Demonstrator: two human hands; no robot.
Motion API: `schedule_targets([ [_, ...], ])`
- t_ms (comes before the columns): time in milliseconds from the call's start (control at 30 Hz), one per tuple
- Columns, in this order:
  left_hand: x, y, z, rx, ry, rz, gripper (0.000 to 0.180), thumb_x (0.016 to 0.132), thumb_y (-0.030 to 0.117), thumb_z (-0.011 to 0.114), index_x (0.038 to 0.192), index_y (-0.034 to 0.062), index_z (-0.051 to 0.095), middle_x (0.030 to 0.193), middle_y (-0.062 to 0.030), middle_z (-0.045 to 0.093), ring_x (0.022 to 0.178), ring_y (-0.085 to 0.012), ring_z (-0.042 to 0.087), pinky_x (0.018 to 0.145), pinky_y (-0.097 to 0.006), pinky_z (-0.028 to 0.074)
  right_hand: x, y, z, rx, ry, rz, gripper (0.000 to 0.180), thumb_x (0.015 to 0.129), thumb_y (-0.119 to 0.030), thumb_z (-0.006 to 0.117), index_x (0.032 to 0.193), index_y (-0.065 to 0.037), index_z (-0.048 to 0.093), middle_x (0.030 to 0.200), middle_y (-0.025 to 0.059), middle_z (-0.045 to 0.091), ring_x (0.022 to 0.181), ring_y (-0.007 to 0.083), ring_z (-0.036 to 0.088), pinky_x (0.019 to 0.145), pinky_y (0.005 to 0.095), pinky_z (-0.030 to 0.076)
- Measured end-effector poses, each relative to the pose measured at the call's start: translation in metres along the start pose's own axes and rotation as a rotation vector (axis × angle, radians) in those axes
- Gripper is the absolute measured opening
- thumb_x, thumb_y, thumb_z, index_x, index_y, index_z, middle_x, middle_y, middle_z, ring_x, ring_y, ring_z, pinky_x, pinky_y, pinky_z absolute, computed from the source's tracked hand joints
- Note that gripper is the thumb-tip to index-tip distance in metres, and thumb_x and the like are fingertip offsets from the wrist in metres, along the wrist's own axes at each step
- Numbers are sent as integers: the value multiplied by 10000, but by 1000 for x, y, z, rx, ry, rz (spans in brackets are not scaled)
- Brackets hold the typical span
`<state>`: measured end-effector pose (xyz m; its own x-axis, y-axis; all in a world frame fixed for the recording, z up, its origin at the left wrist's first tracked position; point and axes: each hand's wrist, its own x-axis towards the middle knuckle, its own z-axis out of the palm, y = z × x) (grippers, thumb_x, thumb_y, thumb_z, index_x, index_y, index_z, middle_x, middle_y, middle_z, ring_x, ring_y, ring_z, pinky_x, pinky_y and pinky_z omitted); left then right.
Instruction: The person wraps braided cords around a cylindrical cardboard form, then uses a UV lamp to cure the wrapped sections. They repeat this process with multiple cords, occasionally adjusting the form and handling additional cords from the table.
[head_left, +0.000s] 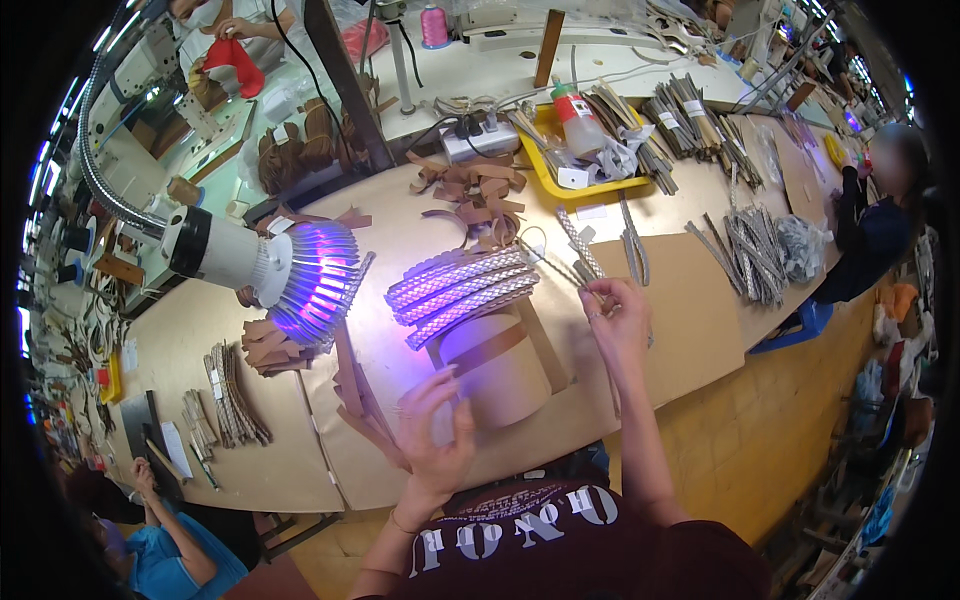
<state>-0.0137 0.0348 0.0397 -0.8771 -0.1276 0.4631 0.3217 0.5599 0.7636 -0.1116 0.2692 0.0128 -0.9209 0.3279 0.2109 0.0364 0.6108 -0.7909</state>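
My left hand (437, 430) is raised before a tan cylinder (497, 372), fingers apart, and I see nothing in it. A brown strip crosses the cylinder. Several shiny silver braided straps (465, 290) lie side by side over the cylinder's far end, lit purple. To the right, the fingers of my right hand (617, 318) are pinched on a braided strap (580, 245), whose far part points away from me over the table. A thin strip hangs below that hand; whether it is the same strap I cannot tell.
A lamp (315, 280) on a bendable arm shines from the left. Brown leather strips (470, 195) lie behind the cylinder. A yellow tray (545, 165) holds a bottle (578, 125). A cardboard sheet (690, 310) and strap bundles (755, 250) lie right. Other people work around.
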Motion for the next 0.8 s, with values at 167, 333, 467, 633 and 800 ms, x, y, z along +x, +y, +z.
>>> schedule_targets([
  [167, 7, 5, 9, -2, -116, 152, 285, 809, 59, 704, 1084, 40, 629, 1172, -140, 650, 1018, -296, 635, 867, -385, 467, -8, -32, -18, -68, 314, -629, 272, 694, 54, 757, 917, -100, 736, 878, 59, 597, 668, 179, 575, 602, 307, 497],
  [333, 9, 4, 4, -84, -80, 70, 242, 826, 50, 686, 1062, 31, 639, 1151, -150, 656, 1031, -297, 633, 880, -374, 468, -10, -56, -6, 70, 293, -784, 337, 653, 45, 792, 952, -104, 748, 913, 75, 635, 753, 193, 638, 603, 275, 523],
  [467, 19, -1, -7, -199, -20, -46, 277, 869, 45, 650, 1138, -1, 602, 1183, -162, 644, 1053, -267, 631, 929, -362, 462, -18, -75, 2, 142, 117, -851, 352, 643, 27, 805, 969, -87, 743, 964, 98, 670, 829, 223, 671, 666, 280, 564],
  [633, 39, -10, -26, -804, 14, -446, 459, 960, 62, 538, 1381, -14, 370, 1281, -210, 575, 1136, -273, 601, 986, -374, 445, -33, -96, 18, 396, -173, -1045, 308, 668, 16, 765, 969, -5, 705, 1013, 171, 684, 833, 281, 709, 694, 328, 596],
  [800, 57, -23, -40, -1019, 56, -537, 536, 981, 90, 525, 1453, 8, 284, 1319, -217, 550, 1141, -256, 604, 964, -374, 468, -33, -105, 30, 434, -352, -1084, 263, 690, 28, 757, 944, 6, 695, 993, 165, 684, 832, 297, 709, 709, 325, 598],
])
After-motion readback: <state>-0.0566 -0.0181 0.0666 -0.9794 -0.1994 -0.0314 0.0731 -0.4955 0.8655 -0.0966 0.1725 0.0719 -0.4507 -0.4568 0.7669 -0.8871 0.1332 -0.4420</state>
